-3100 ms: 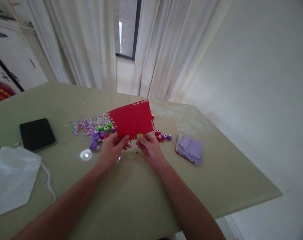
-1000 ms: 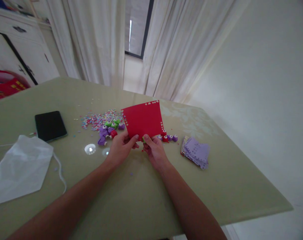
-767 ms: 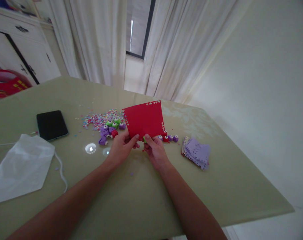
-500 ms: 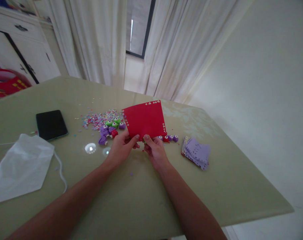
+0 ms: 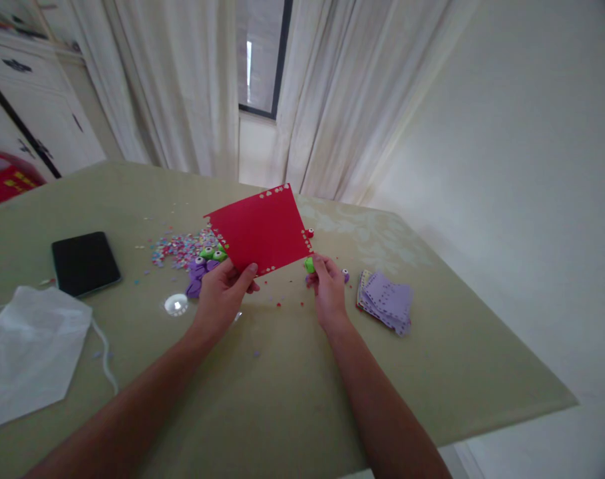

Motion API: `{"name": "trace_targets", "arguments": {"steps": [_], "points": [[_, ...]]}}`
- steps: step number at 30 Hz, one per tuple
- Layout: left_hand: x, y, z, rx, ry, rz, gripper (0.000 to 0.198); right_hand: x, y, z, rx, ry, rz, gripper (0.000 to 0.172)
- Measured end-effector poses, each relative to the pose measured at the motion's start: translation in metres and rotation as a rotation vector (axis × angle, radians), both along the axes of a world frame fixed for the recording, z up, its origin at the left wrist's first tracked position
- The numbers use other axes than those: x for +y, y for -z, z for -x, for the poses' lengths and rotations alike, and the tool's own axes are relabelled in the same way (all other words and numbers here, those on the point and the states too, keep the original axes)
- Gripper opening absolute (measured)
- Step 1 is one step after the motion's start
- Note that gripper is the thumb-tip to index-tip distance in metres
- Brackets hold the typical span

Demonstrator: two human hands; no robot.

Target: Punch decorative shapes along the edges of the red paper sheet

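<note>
A sheet of red paper (image 5: 259, 229) with small punched shapes along its edges is held up off the table, tilted. My left hand (image 5: 222, 293) pinches its lower edge, thumb on top. My right hand (image 5: 328, 286) has its fingers closed around a small green craft punch (image 5: 309, 265), just off the paper's lower right corner. A purple punch (image 5: 345, 275) lies beside my right fingers, and a red punch (image 5: 310, 233) stands behind the paper. More purple punches (image 5: 195, 283) and green punches (image 5: 219, 255) are clustered by my left hand; the paper hides part of them.
Punched-out confetti (image 5: 175, 249) lies heaped at the left. A stack of punched lilac paper (image 5: 389, 299) is to the right. A black tablet (image 5: 85, 263) and a white mask (image 5: 30, 352) lie at the left of the table (image 5: 262, 412). Red bits dot the middle.
My right hand has moved right with the green punch, away from the paper's edge. My left hand has shifted left with the paper, which now tilts more.
</note>
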State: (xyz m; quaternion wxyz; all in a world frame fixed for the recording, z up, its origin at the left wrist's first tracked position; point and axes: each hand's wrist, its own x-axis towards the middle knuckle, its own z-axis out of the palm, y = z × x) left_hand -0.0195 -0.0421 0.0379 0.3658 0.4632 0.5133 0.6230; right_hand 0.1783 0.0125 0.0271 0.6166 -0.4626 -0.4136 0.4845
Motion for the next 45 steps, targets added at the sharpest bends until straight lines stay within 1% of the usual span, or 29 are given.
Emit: {"name": "trace_targets", "arguments": {"steps": [5, 7, 9, 12, 14, 17, 21, 25, 27, 29, 31, 34, 39, 41, 45], "points": [[-0.001, -0.002, 0.0, -0.049, 0.015, -0.007, 0.039, 0.005, 0.002, -0.023, -0.607, 0.105, -0.246, 0.034], [-0.001, -0.002, 0.0, -0.068, 0.023, -0.019, 0.044, 0.008, 0.003, -0.032, -0.818, 0.145, -0.307, 0.033], [-0.001, -0.001, 0.0, -0.061, 0.037, -0.032, 0.044, 0.012, 0.006, -0.04, -0.976, 0.163, -0.3, 0.033], [0.0, 0.0, 0.002, -0.016, 0.04, -0.036, 0.039, 0.018, 0.011, -0.048, -1.121, 0.152, -0.237, 0.032], [0.001, 0.001, 0.002, 0.004, 0.036, -0.024, 0.039, 0.02, 0.014, -0.05, -1.164, 0.133, -0.221, 0.032], [0.001, 0.002, 0.002, -0.006, 0.056, -0.007, 0.042, 0.02, 0.014, -0.048, -1.172, 0.134, -0.234, 0.032], [0.002, 0.003, 0.001, -0.056, 0.097, 0.001, 0.048, 0.017, 0.013, -0.042, -1.151, 0.117, -0.246, 0.03], [0.004, 0.007, 0.0, -0.101, 0.117, 0.029, 0.056, 0.015, 0.013, -0.036, -1.196, 0.082, -0.263, 0.026], [0.005, 0.008, 0.0, -0.092, 0.128, 0.031, 0.054, 0.015, 0.012, -0.036, -1.228, 0.105, -0.254, 0.025], [0.004, 0.009, 0.001, -0.05, 0.132, 0.018, 0.047, 0.015, 0.011, -0.037, -1.256, 0.13, -0.232, 0.024], [0.004, 0.01, 0.001, 0.015, 0.113, 0.006, 0.039, 0.015, 0.01, -0.038, -1.28, 0.147, -0.216, 0.023], [0.005, 0.013, 0.001, 0.05, 0.066, 0.029, 0.038, 0.016, 0.009, -0.039, -1.29, 0.159, -0.221, 0.023], [0.01, 0.017, -0.002, -0.104, 0.058, 0.072, 0.052, 0.018, 0.014, -0.038, -1.268, 0.112, -0.293, 0.023], [0.012, 0.016, -0.003, -0.171, 0.037, 0.035, 0.054, 0.019, 0.016, -0.038, -1.262, 0.085, -0.293, 0.026], [0.01, 0.012, -0.006, -0.254, 0.005, -0.061, 0.058, 0.018, 0.017, -0.036, -1.311, 0.049, -0.236, 0.03]]}}
